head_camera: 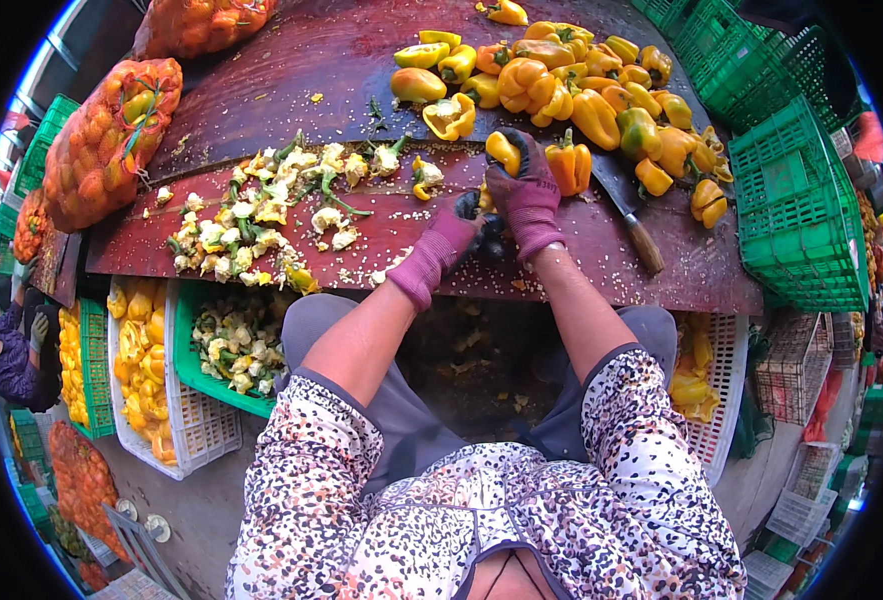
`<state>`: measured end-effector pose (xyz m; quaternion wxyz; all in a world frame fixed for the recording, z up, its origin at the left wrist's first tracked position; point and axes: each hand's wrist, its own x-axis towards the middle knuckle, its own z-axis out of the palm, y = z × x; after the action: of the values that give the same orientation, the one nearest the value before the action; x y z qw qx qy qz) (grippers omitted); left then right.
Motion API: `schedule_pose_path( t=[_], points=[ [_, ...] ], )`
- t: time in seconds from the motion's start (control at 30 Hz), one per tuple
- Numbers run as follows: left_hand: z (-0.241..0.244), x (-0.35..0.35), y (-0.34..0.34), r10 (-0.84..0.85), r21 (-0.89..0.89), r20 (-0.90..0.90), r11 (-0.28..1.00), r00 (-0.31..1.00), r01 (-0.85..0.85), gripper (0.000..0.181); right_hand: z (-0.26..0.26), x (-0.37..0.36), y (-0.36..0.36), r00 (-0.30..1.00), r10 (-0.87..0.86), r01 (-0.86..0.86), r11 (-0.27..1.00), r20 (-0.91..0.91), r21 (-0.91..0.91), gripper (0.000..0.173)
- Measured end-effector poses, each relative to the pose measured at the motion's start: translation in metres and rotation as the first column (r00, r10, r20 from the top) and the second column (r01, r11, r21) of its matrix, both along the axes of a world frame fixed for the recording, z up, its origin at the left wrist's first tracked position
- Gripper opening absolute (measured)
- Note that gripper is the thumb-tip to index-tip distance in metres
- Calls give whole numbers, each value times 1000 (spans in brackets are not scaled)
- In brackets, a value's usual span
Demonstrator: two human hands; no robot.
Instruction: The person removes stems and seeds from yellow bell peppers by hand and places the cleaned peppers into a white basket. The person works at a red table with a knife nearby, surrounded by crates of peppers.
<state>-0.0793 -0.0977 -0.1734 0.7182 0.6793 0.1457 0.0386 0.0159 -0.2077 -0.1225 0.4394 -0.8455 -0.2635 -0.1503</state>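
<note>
Both hands wear purple gloves with black palms and fingers, close together over the near edge of a dark red tabletop. My right hand (pixel 529 191) grips a yellow bell pepper piece (pixel 503 153). Fingers of my left hand (pixel 449 236) close around another bit of yellow pepper (pixel 486 199), largely hidden between the gloves. Just right of the right glove, an orange-yellow bell pepper (pixel 569 166) stands with its green stem up. A knife (pixel 627 214) with a wooden handle lies beyond it. To the left spreads a pile of pepper cores (pixel 254 214) with loose seeds.
Yellow peppers (pixel 554 79) heap at the table's back right. Orange mesh sacks (pixel 111 142) stand on the left. Below the edge are a green crate of cores (pixel 186 367) and white crates of peppers (pixel 208 431), (pixel 728 375). Green crates (pixel 801 202) flank the right. Another person (pixel 13 356) sits far left.
</note>
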Motion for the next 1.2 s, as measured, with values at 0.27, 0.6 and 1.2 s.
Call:
schedule_pose_path(
  t=[0.27, 0.6, 1.2],
  points=[
    [105, -31, -9, 302, 896, -110, 442, 947, -37, 28, 10, -18, -2, 974, 114, -22, 909, 196, -417, 67],
    [93, -17, 57, 486, 960, -71, 270, 871, -72, 71, 38, -37, -12, 964, 192, -41, 788, 181, -615, 68],
    [92, -5, 38, 442, 956, -292, 162, 848, 245, 66, 143, -32, -175, 912, 196, -55, 929, 361, -365, 60]
  ],
)
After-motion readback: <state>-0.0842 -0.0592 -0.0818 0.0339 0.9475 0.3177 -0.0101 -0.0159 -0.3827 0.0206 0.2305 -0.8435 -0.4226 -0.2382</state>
